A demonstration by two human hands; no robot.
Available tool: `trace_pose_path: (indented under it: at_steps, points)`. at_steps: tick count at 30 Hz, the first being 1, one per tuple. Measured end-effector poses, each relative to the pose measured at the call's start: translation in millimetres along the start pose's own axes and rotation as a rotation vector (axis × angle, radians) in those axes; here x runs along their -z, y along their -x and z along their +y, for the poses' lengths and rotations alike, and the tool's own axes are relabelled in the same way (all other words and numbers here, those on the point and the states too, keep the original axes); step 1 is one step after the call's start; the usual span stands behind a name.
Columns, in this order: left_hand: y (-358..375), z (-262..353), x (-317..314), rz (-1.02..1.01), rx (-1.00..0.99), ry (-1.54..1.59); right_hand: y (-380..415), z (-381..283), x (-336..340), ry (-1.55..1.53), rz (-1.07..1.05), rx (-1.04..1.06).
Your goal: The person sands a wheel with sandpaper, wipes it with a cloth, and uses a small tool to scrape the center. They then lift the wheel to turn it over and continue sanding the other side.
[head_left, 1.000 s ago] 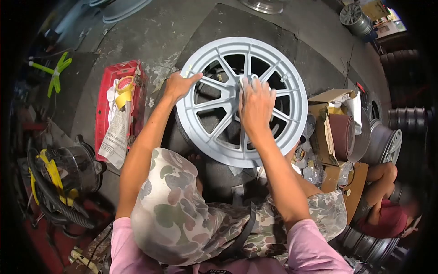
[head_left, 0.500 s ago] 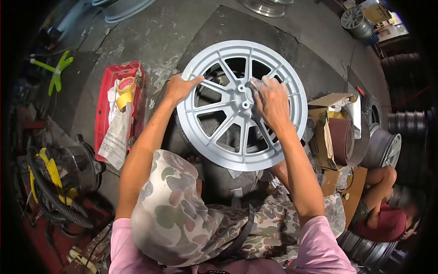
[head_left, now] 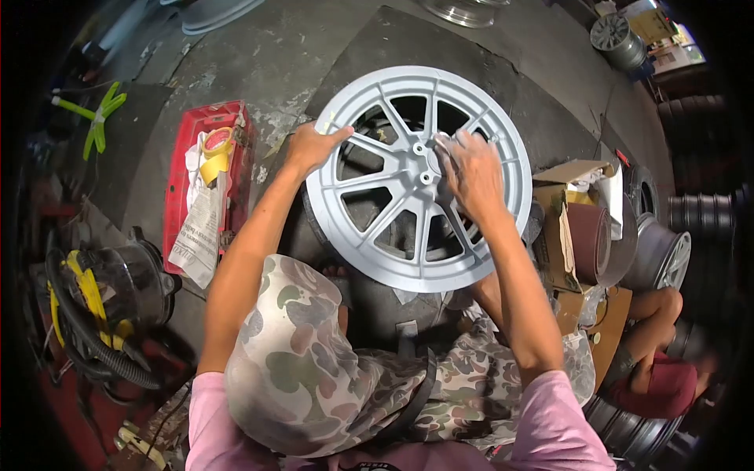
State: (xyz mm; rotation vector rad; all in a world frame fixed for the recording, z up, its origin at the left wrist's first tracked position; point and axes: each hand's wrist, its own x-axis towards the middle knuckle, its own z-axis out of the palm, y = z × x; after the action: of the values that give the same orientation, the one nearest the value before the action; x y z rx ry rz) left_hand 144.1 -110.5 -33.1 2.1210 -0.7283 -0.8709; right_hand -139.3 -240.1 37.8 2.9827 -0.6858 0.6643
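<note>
A grey multi-spoke wheel rim (head_left: 377, 228) lies face up in front of my knees, over a dark round thing partly seen through its openings. My left hand (head_left: 312, 147) grips the rim's outer left edge, the thumb lying over the top by a spoke. Just right of the hub, my right hand (head_left: 471, 169) is pressed to the spokes with its fingers bent together. Those fingertips are a little blurred and look dusty. Anything small under them is hidden.
On the left stand a red tray (head_left: 170, 196) with tape rolls (head_left: 217, 143) and newspaper (head_left: 196, 245), and a vacuum cleaner (head_left: 126, 286). A cardboard box (head_left: 559, 228) holding a brown sandpaper-like roll (head_left: 589, 243) is at right. Beyond it sits another person (head_left: 664, 381). More wheels (head_left: 616, 41) lie around.
My right hand has shifted very slightly to the right on the spokes. The wheel rim has barely moved, and my left hand keeps its hold on the edge.
</note>
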Motion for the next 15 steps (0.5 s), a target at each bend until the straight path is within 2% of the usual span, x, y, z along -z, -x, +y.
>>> trace_pose_path:
  at_steps: [1,4,6,8,9,10,13,15]
  points:
    - [-4,-2,-1,-0.008,0.015,-0.004,-3,4,5,-0.004,-0.083,-0.038]
    - [-5,-2,2,0.008,0.027,-0.021,-3,14,2,-0.056,-0.113,-0.141]
    - [-5,-2,0,0.040,0.012,-0.058,3,14,8,-0.094,-0.080,-0.136]
    - [-3,-2,-2,0.033,0.009,-0.032,13,20,19,-0.283,-0.134,-0.166]
    - [-2,-1,-2,0.043,-0.001,-0.020,9,19,23,-0.395,-0.082,-0.172]
    - [-1,-1,-2,0.055,-0.011,-0.008,8,18,37,-0.504,-0.180,-0.355]
    - [-10,-14,-5,0.062,-0.039,-0.003,13,22,39,-0.521,-0.058,-0.439]
    - [-8,-8,-5,0.070,-0.066,-0.015,27,25,27,-0.480,0.028,-0.315]
